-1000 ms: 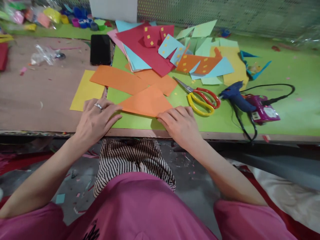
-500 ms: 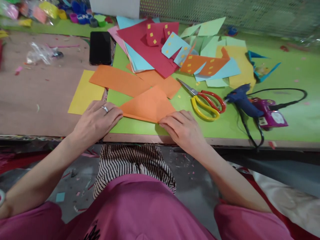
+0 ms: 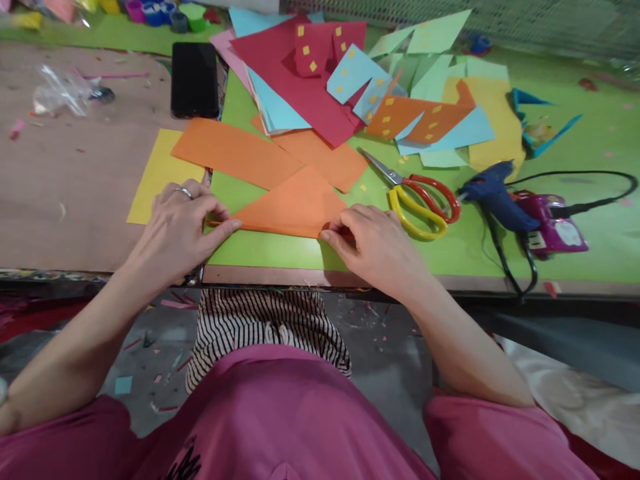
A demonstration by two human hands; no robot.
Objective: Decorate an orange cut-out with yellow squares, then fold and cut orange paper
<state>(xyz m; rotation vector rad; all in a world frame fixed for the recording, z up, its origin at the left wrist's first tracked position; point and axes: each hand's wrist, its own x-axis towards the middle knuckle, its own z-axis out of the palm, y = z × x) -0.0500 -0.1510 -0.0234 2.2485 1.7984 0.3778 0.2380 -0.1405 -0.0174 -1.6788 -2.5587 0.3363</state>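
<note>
An orange sheet of paper [image 3: 295, 203], folded along its near edge, lies on the green tabletop in front of me. My left hand [image 3: 187, 217], with a ring on one finger, pinches the left end of that fold between thumb and fingers. At the other end, my right hand [image 3: 373, 243] grips the folded edge, its fingers curled in. Just beyond lie an orange strip [image 3: 240, 155] and another orange piece [image 3: 327, 157]. Scissors [image 3: 417, 200] with one red and one yellow handle rest close to my right hand. A yellow sheet [image 3: 159, 175] lies partly behind my left hand.
A blue glue gun [image 3: 505, 197] and a purple box [image 3: 557, 223] with a black cable sit at the right. A black phone [image 3: 195, 80] lies beyond my left hand. Cut red paper [image 3: 295, 80] and light blue, orange and green pieces pile up at the back.
The near edge of the orange sheet now looks more tightly folded. My left hand's fingers have lifted and bent into a pinch; my right fingers have curled further. The view has shifted slightly.
</note>
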